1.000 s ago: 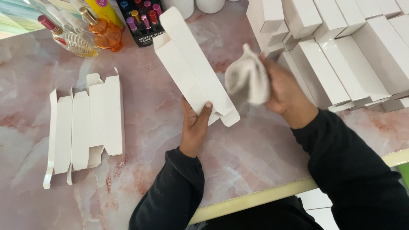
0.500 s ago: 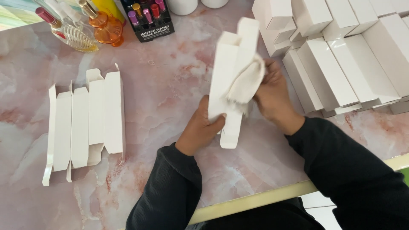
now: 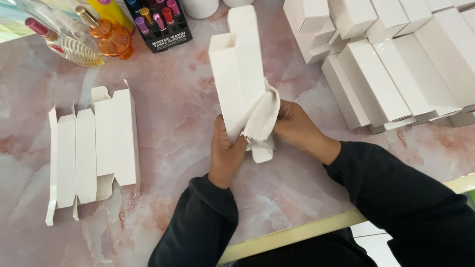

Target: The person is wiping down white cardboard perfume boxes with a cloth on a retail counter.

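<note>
My left hand [image 3: 226, 153] grips the lower end of a tall white carton [image 3: 240, 74], held nearly upright over the pink marble table [image 3: 173, 128], its top end open. My right hand [image 3: 296, 126] presses a white cloth [image 3: 261, 118] against the carton's right side, near its lower half. The carton's bottom flap [image 3: 262, 154] hangs below the cloth. Both sleeves are dark.
A stack of flat, unfolded white cartons [image 3: 94, 148] lies at the left. Several assembled white boxes [image 3: 396, 64] are piled at the back right. Glass perfume bottles [image 3: 94, 34] and a black tray of small vials [image 3: 158, 22] stand at the back left. The table's yellow edge [image 3: 297, 232] runs in front.
The carton went from lying slanted to standing nearly upright. My right hand brought the cloth from beside the carton onto its right side, lower down.
</note>
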